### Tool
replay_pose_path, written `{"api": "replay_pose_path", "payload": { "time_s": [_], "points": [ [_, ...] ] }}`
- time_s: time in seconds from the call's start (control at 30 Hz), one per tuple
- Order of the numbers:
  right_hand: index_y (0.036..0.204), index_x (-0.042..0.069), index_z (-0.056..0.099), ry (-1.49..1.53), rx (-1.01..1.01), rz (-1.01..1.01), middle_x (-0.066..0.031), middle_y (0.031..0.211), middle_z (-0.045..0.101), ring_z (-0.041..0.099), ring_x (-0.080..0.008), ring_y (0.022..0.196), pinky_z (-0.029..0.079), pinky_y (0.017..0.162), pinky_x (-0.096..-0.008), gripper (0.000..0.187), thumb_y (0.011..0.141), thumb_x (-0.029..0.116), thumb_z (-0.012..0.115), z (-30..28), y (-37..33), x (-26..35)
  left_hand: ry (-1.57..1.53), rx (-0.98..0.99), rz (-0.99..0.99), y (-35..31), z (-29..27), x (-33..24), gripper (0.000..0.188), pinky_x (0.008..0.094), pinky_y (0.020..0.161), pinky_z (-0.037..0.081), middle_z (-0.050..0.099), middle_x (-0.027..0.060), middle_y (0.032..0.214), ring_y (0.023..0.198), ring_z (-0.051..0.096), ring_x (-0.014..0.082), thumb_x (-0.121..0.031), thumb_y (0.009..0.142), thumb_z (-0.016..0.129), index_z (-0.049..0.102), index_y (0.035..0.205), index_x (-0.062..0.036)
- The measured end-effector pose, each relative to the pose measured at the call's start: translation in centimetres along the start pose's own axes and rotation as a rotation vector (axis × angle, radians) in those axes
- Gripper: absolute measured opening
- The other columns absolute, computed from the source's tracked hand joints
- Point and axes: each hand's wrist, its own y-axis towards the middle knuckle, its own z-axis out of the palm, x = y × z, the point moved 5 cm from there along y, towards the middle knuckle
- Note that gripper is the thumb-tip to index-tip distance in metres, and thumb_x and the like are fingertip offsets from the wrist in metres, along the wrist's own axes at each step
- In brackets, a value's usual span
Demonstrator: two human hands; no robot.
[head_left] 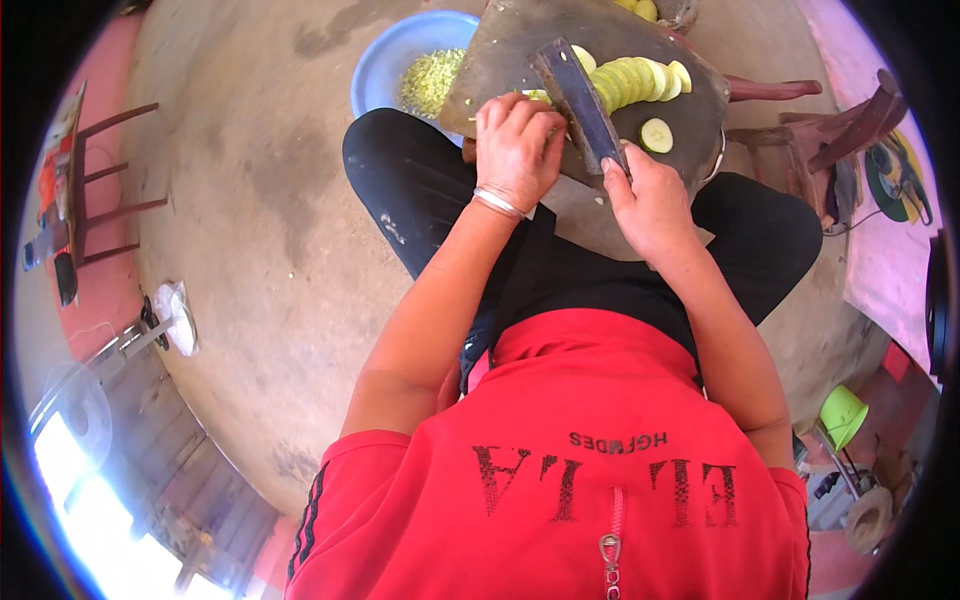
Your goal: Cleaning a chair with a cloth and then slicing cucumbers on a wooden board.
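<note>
My right hand [652, 205] grips the handle of a dark, broad-bladed cleaver [578, 103], its blade slanting up and left over a grey cutting board [510, 50]. Just left of the blade, my left hand [518, 150] bends its fingers down on pale green squash pieces [538, 96]; the fingers partly hide them. Overlapping squash slices [640, 80] lie in a curved row right of the cleaver. A single round slice [656, 135] with a dark green rim lies apart, nearer to me. Small cut bits stick to the blade and lie by my left fingers.
A blue basin [375, 75] holding finely chopped green bits [430, 82] stands on the floor left of the board. My knees flank the board. A wooden chair [850, 130] is at the right, a fan [75, 415] at the lower left, and yellowish vegetables [640, 8] lie beyond the board.
</note>
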Motion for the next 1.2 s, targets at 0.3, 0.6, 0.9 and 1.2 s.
{"api": "replay_pose_path", "payload": {
  "time_s": [0.3,0.6,0.9,1.2],
  "points": [
    [0.095,0.006,0.059,-0.143,-0.069,-0.015,-0.0148,0.071,0.064,0.064,-0.0352,0.067,0.049,0.06,-0.0469,0.016,0.09,0.022,0.059,-2.3,-1.6,-0.9,-0.041,-0.053,-0.12,-0.3,-0.7,-0.3,0.016,0.0401,0.083,0.043,0.063,0.0069,0.09,0.09,0.058,0.0289,-0.006,0.071,0.073,0.065,0.084,-0.0092],
    [0.108,0.013,0.062,-0.325,-0.165,-0.525,-0.0028,0.072,0.061,0.061,-0.0217,0.067,0.049,0.061,-0.0347,0.04,0.071,0.016,0.075,-4.2,-2.2,0.0,-0.581,-0.151,-0.602,2.3,-7.8,2.7,0.005,0.0235,0.073,0.045,0.06,-0.0003,0.084,0.077,0.054,0.0081,-0.004,0.087,0.063,0.061,0.09,0.0002],
    [0.105,0.013,0.061,-0.32,-0.089,-0.705,-0.0023,0.072,0.06,0.061,-0.022,0.07,0.049,0.066,-0.0344,0.04,0.068,0.016,0.077,-4.9,-1.6,0.5,0.091,0.449,0.245,7.6,0.8,-1.5,0.027,0.0401,0.076,0.043,0.06,0.0068,0.077,0.083,0.058,0.0293,-0.03,0.076,0.075,0.057,0.076,-0.0102],
    [0.103,0.013,0.062,-0.325,-0.078,-0.594,-0.002,0.076,0.063,0.061,-0.0212,0.071,0.048,0.064,-0.0346,0.039,0.068,0.016,0.078,-5.5,-2.7,-2.1,0.095,0.237,0.066,7.4,-0.6,2.6,0.02,0.0369,0.071,0.045,0.059,0.0045,0.076,0.075,0.058,0.026,-0.025,0.078,0.075,0.062,0.079,-0.0097]
  ]
}}
